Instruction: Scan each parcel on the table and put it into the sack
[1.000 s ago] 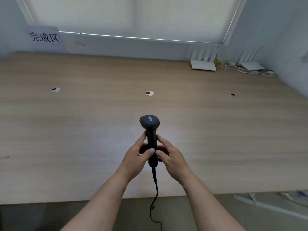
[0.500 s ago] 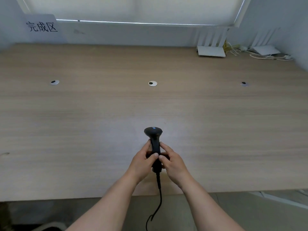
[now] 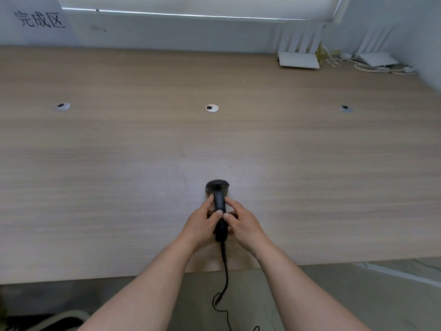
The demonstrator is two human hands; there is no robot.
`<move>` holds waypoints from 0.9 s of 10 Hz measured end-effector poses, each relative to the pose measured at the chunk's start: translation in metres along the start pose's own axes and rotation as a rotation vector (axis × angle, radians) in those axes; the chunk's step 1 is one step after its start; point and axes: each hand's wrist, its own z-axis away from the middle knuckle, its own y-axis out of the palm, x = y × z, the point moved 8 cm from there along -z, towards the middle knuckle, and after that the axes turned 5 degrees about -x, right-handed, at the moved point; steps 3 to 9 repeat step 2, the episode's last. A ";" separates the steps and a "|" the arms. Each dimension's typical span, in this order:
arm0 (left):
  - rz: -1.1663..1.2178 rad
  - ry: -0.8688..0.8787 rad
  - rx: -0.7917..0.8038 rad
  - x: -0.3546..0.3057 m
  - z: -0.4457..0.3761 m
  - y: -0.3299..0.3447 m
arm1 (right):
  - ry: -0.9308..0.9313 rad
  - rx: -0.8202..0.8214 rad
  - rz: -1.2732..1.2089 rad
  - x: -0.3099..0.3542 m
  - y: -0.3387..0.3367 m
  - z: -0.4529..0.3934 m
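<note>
Black corded handheld scanner (image 3: pixel 219 201) at near middle of light wooden table (image 3: pixel 119 163), between left hand (image 3: pixel 202 223) and right hand (image 3: pixel 243 222), two white routers (image 3: pixel 299 59) at far right corner, paper sign (image 3: pixel 35 20) far left.

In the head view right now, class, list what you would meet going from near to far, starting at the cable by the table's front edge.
cable → left hand and right hand gripping the scanner handle → scanner head → middle grommet → white router at the far wall.
</note>
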 end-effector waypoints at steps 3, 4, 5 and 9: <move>-0.180 0.100 -0.119 -0.032 0.021 -0.020 | -0.091 -0.066 0.061 0.035 -0.029 0.018; -0.180 0.100 -0.119 -0.032 0.021 -0.020 | -0.091 -0.066 0.061 0.035 -0.029 0.018; -0.180 0.100 -0.119 -0.032 0.021 -0.020 | -0.091 -0.066 0.061 0.035 -0.029 0.018; -0.180 0.100 -0.119 -0.032 0.021 -0.020 | -0.091 -0.066 0.061 0.035 -0.029 0.018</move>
